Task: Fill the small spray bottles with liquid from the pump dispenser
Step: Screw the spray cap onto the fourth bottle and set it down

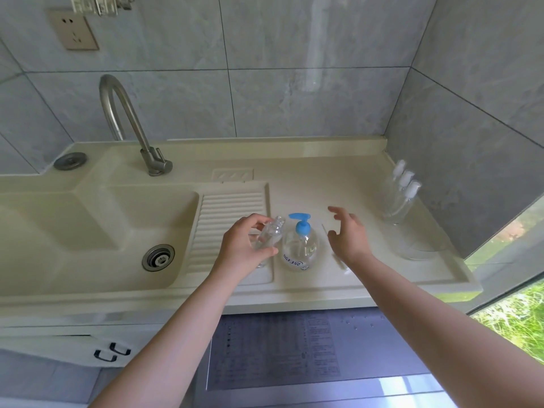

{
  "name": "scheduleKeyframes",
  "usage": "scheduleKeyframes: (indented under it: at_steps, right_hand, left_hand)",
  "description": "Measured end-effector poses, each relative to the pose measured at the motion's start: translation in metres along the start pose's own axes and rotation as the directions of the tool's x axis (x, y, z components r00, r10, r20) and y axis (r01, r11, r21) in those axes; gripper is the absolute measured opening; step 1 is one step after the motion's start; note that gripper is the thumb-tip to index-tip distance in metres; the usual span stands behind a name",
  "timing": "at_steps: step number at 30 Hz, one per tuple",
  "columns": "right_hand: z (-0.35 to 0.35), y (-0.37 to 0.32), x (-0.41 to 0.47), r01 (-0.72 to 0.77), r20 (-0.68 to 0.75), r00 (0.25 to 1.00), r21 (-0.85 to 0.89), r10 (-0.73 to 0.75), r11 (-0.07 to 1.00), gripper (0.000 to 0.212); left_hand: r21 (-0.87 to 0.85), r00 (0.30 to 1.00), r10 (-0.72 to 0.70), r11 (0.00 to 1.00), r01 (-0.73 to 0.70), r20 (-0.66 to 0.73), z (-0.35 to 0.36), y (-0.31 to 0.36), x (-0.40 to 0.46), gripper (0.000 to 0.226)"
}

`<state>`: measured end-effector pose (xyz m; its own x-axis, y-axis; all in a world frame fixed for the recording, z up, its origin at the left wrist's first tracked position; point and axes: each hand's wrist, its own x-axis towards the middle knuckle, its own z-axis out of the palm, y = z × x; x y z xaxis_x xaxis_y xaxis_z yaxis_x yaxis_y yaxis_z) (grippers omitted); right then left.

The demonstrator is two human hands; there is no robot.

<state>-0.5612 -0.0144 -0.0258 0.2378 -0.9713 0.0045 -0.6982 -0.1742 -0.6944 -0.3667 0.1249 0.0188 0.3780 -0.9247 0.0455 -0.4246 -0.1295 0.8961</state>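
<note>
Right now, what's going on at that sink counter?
A person's left hand grips an uncapped small clear bottle, tilted beside the blue pump dispenser on the counter. The right hand hovers open just right of the dispenser, touching nothing. Three capped spray bottles stand by the right wall.

A clear, glossy plastic is seen in the small open-necked bottle (269, 235) gripped by the left hand (244, 248), in the pump dispenser (299, 248) with its smooth blue plastic pump head, and in the three capped spray bottles (396, 198) by the wall. The faucet (123, 119) and the sink drain (158, 257) are finished in brushed, matt metal. The cream counter (323, 178) is smooth with a soft sheen, its washboard (232, 225) is moulded in ridges, and the grey wall tiles (294, 33) are faintly marbled and semi-glossy.
</note>
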Motion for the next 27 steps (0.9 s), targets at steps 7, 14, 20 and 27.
scheduleKeyframes:
  at_steps: [7, 14, 20, 27]
  right_hand:
    - [0.011, 0.026, -0.009, -0.059, 0.064, 0.996, -0.123, 0.067, 0.991, 0.06]
    - [0.022, 0.035, -0.016, -0.098, 0.093, 0.988, -0.252, 0.125, 0.963, 0.067]
    - [0.028, 0.037, -0.017, -0.078, 0.081, 0.99, -0.353, 0.113, 0.932, 0.064]
    - [0.034, 0.056, -0.018, -0.159, 0.015, 0.984, -0.395, 0.18, 0.905, 0.054]
  left_hand:
    - [-0.029, 0.998, 0.055, 0.998, -0.056, -0.037, -0.001, 0.005, -0.007, 0.054]
    - [-0.096, 0.997, 0.054, 0.994, -0.059, -0.056, 0.0, 0.012, -0.011, 0.056]
    - [-0.101, 0.998, 0.035, 0.994, -0.041, -0.055, -0.004, 0.012, -0.015, 0.056]
    - [-0.12, 0.999, 0.01, 0.993, -0.016, -0.051, -0.008, 0.011, -0.02, 0.052]
